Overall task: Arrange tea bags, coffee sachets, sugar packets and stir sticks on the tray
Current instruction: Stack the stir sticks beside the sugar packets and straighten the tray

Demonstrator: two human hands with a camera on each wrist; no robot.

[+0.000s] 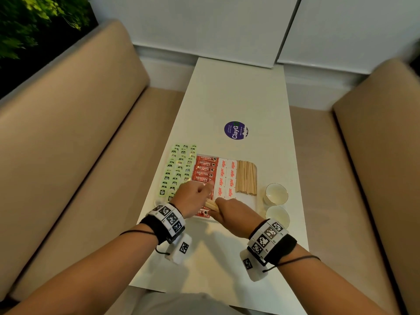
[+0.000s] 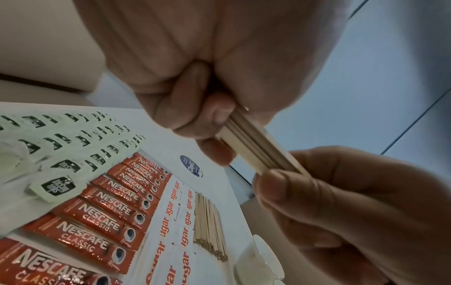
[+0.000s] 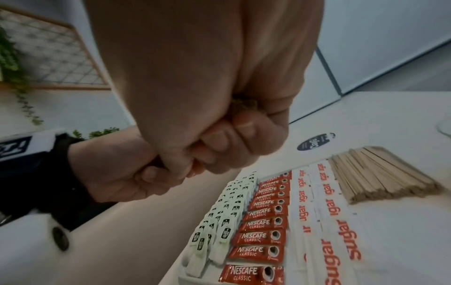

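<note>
Nearest the head camera, both hands meet over the near end of the tray, sharing one small bundle of stir sticks (image 2: 258, 148). The left hand (image 1: 191, 197) has its fingers curled tight round one end of the bundle; the right hand (image 1: 234, 212) closes its grip on the other end, thumb and fingers wrapped about it. The bundle is lifted clear of the packets below, and holding it at both ends looks like a way to square the sticks flush before they go down.

Just under the hands run the red coffee sachets (image 1: 204, 170) in a column from near to far, each lying crosswise so its label reads. Left of them the tea bags (image 1: 179, 169) lie in overlapping rows, apparently spilling off the tray's left side onto the tabletop (image 1: 229, 92). Right of the sachets the sugar packets (image 1: 226, 176) lie lengthwise, and right again a laid pile of stir sticks (image 1: 246, 177) fills the far right part of the tray (image 1: 256, 165). The held bundle probably belongs beside that pile, nearer, where bare tray shows.

Off the tray's near right corner stand two small bowls (image 1: 276, 193), apart from it. A round purple sticker (image 1: 236, 130) sits farther up the tabletop.
</note>
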